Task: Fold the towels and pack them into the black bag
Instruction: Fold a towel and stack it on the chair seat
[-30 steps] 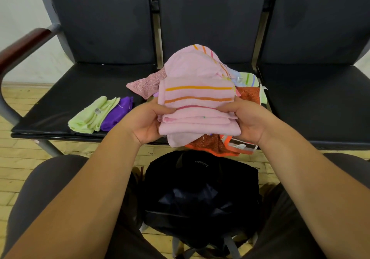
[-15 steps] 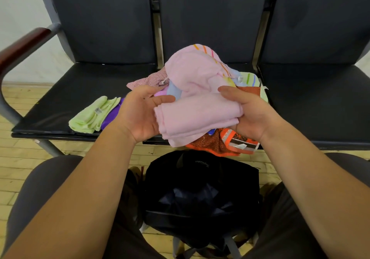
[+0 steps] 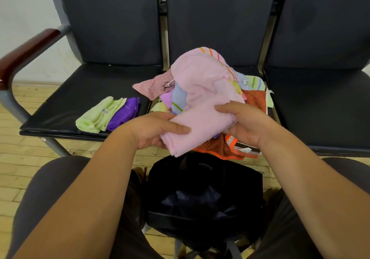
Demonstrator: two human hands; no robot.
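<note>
Both hands hold a folded pink towel [image 3: 202, 126] between them. The left hand [image 3: 154, 130] curls round its left end, thumb on top, and the right hand [image 3: 246, 122] grips its right end. Below the hands, the black bag [image 3: 204, 194] gapes open. Beyond them a pile of loose towels [image 3: 200, 74] overhangs the seat's [image 3: 90, 82] front edge. Left of the left hand, a folded green towel [image 3: 98, 114] and purple towel [image 3: 124, 114] touch, with bare seat behind.
</note>
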